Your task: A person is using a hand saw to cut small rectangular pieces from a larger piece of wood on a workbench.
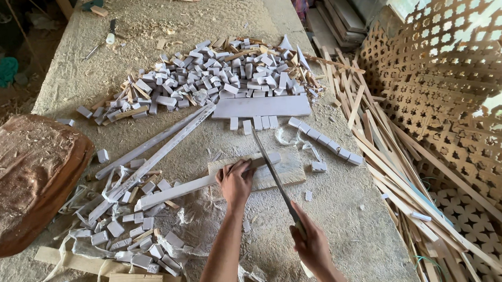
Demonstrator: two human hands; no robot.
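My left hand [235, 180] presses a long white-painted wooden strip [175, 191] down onto a small flat wooden block [285, 171] in the middle of the workbench. My right hand [312, 244] grips the handle of a long thin saw [272, 169], whose blade runs away from me and crosses the strip's right end just beside my left fingers. A short row of cut white pieces [324, 142] lies to the right of the block.
A big heap of small white blocks [211, 79] and a white board [262, 106] lie farther back. More blocks and scraps [128, 232] sit left of me. A brown sack [21, 177] is at left. Thin slats [394, 172] and lattice panels [453, 80] are at right.
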